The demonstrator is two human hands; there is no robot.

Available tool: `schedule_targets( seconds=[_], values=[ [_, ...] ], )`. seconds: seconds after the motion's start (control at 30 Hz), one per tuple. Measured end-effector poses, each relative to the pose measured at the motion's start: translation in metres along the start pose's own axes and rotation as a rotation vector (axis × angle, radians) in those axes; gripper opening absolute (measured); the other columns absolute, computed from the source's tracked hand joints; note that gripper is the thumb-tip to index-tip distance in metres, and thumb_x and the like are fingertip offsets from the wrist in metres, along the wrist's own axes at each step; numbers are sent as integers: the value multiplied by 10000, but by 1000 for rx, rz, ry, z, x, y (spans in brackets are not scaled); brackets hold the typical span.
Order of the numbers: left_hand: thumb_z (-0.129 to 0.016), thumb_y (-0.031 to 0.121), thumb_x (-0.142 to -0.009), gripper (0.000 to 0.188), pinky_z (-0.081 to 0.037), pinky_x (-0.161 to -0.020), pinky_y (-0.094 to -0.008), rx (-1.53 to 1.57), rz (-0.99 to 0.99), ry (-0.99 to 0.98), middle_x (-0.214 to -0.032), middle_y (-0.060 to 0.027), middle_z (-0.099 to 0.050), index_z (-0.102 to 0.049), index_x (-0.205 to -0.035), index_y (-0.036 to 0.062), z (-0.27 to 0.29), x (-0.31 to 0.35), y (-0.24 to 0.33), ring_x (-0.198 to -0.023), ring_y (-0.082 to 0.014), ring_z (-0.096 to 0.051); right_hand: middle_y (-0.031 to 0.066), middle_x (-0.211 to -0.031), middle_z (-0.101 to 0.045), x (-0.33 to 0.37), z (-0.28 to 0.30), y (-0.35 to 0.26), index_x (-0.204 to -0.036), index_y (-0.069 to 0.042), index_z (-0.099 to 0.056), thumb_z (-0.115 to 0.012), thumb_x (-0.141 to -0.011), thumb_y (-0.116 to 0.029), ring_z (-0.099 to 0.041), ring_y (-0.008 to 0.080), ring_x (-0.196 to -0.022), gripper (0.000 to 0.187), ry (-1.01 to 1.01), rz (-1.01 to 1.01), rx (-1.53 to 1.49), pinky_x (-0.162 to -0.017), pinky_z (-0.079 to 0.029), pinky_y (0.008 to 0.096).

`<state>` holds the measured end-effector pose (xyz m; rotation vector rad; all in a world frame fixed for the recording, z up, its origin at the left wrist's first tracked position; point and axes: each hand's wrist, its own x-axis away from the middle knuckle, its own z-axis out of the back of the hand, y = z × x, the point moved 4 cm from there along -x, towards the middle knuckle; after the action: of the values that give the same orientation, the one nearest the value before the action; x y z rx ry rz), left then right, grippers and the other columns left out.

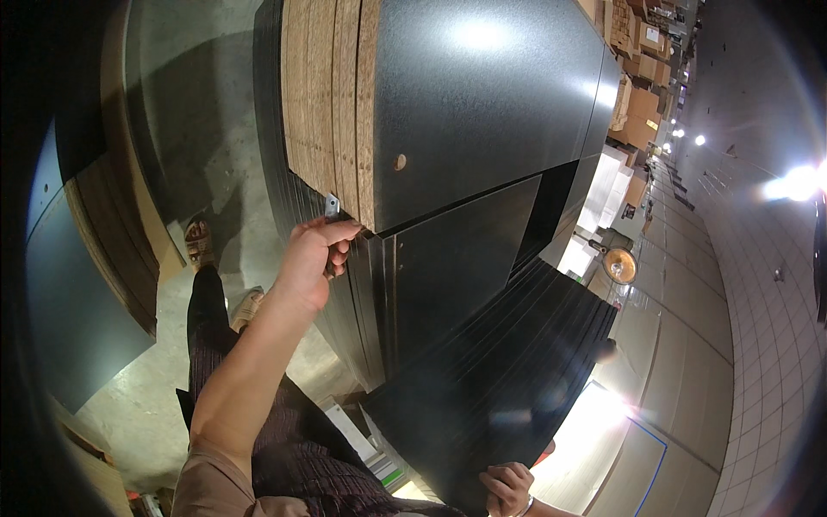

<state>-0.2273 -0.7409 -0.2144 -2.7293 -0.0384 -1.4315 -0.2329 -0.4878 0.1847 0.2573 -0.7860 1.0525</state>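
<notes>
Holds a small metal strip (332, 205) in the left hand (320, 254), with fingers folded inward and thumb stretched toward the near corner of the brown-edged boards (439, 103). Shows only the outer end of the strip, out past the forefinger; hides the rest within the closed fingers. Lies directly beyond the left hand, with long axis pointing away from the knuckles, nearly upright in the view and roughly in line with the layers of the brown edges. Cannot tell touching from just beside, between strip and wood.

Sits far closer to the left hand than to the right hand (508, 488), well apart down at the lower rim of the view. Keeps the right fingers curled beside the near end of the black boards (517, 358). Cannot tell a firm grip there from a mere rest, with the palm side hidden.

Between the two hands, slopes away in dark layers: next to the brown-edged boards, the dark panel (461, 267), then the black boards. Off to the left, across the concrete floor (194, 112), bends round in another board stack (90, 293). Over at upper right, piles up in cardboard boxes (642, 121), well clear of both hands.
</notes>
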Motion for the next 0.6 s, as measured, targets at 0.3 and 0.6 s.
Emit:
schedule_targets(
  seconds=[0.3,0.6],
  values=[
    [-718,139,-784,100,-324,-478,-253,69,27,-38,-636,49,-512,-625,-782,104,4,-4,-2,-511,-73,-426,213,-940,-630,-1,-1,0,-1008,40,-670,-563,-763,-219,-607,362,-768,372,-5,3,4,-695,-481,468],
    [-758,126,-815,170,-340,-473,-230,70,-24,-107,-647,48,-518,-595,-774,111,6,-4,-3,-522,-61,-447,214,-945,-630,-2,-1,-2,-1007,39,-670,-560,-775,-233,-607,364,-776,374,-14,5,1,-699,-480,471]
  ],
)
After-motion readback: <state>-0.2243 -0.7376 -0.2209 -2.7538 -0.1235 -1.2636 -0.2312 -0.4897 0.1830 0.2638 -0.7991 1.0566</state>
